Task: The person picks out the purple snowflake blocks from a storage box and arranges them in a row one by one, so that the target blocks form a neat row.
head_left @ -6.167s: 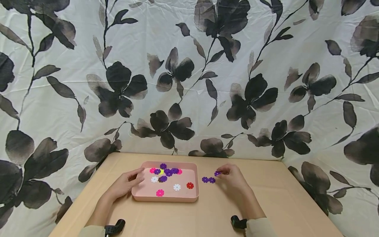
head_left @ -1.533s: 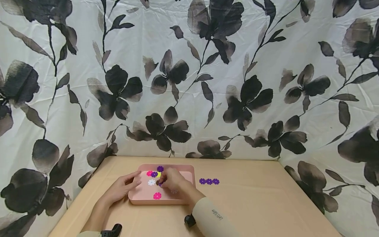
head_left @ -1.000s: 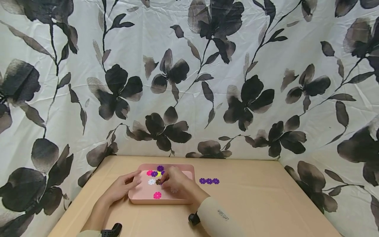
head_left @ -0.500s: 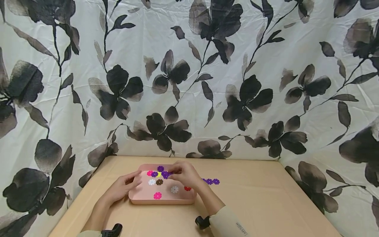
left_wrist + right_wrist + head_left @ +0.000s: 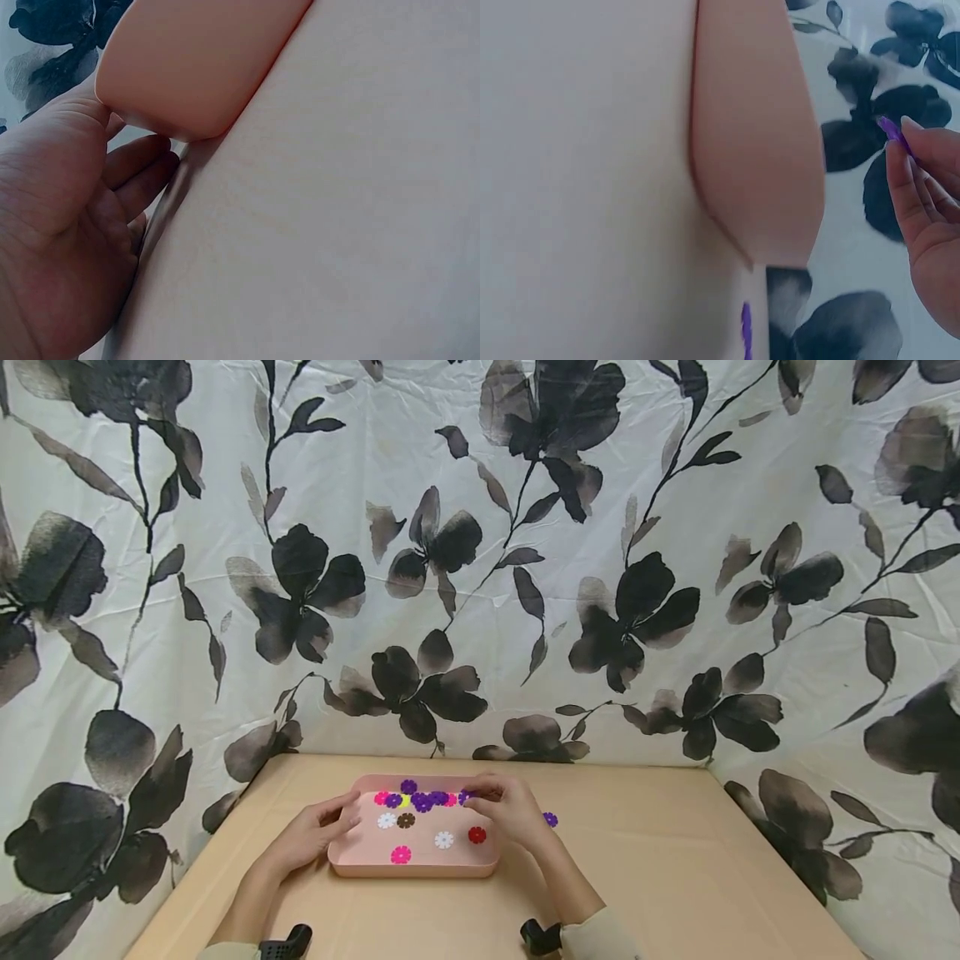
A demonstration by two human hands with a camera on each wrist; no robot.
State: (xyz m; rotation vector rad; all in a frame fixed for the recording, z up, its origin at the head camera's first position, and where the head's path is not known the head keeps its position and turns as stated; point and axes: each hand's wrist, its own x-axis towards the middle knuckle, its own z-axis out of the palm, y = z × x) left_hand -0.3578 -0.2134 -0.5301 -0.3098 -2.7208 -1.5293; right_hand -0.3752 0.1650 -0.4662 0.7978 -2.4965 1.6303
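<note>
Head view: the pink tray point(image 5: 420, 872) sits on the tabletop point(image 5: 675, 860), its far rim near the table's back edge, where a floral cloth point(image 5: 540, 618) rises. The left hand point(image 5: 315, 828) touches the tray's left rim with relaxed fingers. The right hand point(image 5: 504, 810) pinches a purple flower piece point(image 5: 465, 795) at the tray's right end; its height above the floor of the tray is hard to judge. Inside, a purple cluster point(image 5: 422, 802) crowds the far side, while a red piece point(image 5: 477, 835), a white piece point(image 5: 444, 840) and a pink piece point(image 5: 401, 855) lie well apart nearer the front, with open floor between them. Right of the tray, one loose purple piece point(image 5: 551, 819) shows past the right wrist, and the tabletop runs on widely to its right edge.

Left wrist view: loosely bent fingers lie just beside the tray's rounded corner; the tabletop stretches along its wall.

Right wrist view: thumb and finger grasp the purple flower piece edge-on, beyond the tray's wall and apart from it; a purple sliver lies near the tray's corner.
</note>
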